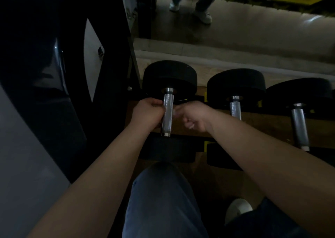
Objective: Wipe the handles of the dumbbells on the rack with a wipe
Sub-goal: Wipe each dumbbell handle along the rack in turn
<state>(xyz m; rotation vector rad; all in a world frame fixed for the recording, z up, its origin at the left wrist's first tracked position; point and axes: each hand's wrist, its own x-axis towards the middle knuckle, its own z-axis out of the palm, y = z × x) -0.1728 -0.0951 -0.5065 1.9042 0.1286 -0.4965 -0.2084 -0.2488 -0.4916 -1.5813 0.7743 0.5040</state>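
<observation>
Three black dumbbells lie side by side on the rack (275, 127). The leftmost dumbbell (169, 76) has a knurled silver handle (167, 114). My left hand (147, 113) is clenched tight against the handle's left side. On the handle's right side is my right hand (194, 116), also a closed fist. A small pale scrap of the wipe (175, 110) shows between my right hand and the handle. The rest of the wipe is hidden, and it seems to run under the handle between both fists. The middle handle (235, 109) and right handle (300, 127) are untouched.
A dark machine frame (59, 74) stands close on the left. My knee in blue jeans (163, 192) is below the rack and my white shoe (237, 208) is at the lower right. Another person's feet (204, 14) stand on the floor behind the rack.
</observation>
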